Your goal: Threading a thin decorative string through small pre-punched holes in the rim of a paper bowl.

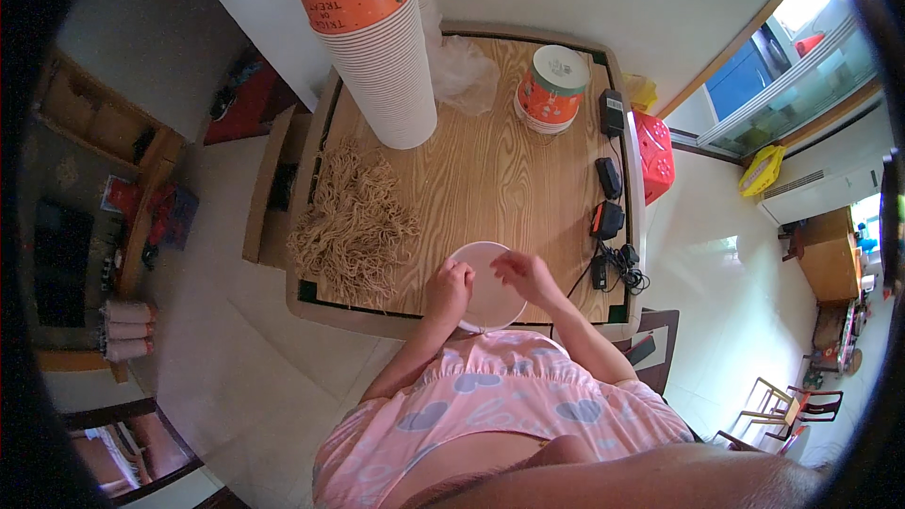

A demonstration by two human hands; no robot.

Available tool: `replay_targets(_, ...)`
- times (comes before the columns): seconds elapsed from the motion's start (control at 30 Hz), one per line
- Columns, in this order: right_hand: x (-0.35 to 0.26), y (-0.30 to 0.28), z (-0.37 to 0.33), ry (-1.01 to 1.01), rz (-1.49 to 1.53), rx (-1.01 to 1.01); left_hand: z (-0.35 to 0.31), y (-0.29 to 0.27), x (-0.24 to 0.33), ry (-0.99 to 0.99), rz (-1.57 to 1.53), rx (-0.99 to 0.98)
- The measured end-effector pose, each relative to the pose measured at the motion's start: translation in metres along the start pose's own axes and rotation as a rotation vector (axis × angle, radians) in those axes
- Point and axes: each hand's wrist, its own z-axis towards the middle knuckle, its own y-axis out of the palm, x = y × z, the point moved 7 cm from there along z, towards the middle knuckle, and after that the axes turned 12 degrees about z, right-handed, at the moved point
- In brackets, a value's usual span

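Note:
A white-lined paper bucket [497, 305] stands with its mouth up at the table's near edge, close to my body. My left hand [452, 286] is closed at its left rim, thumb on top. Over the right side of the mouth hovers my right hand [525, 275], its fingers bent and a little apart, with nothing visible in them. Left of the bucket lies a loose heap of tan twisted cords [355, 221]. Behind the cords rises a tall nested stack of paper buckets [382, 66], orange and teal printed at the top. A short upside-down stack [550, 94] sits at the back right.
The wood-grain table [476, 170] has a raised border. Crumpled clear plastic [464, 75] lies at the back. Black adapters [607, 220] and coiled cables [627, 269] line the right edge. Beyond it stands a red plastic stool [654, 155]. An open cardboard box [273, 188] is at the left.

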Motion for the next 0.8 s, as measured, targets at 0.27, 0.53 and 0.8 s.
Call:
replay_targets(0.27,0.024,0.025,-0.014,0.190,0.427,0.052,-0.007,-0.043,0.034,0.031,-0.151,0.117)
replay_targets(0.53,0.003,0.013,-0.009,0.064,0.509,0.152,-0.011,-0.052,0.039,0.076,-0.199,0.168)
replay_targets(0.8,-0.009,0.014,-0.011,-0.005,0.374,0.116,-0.002,-0.019,0.030,-0.208,-0.958,-0.026)
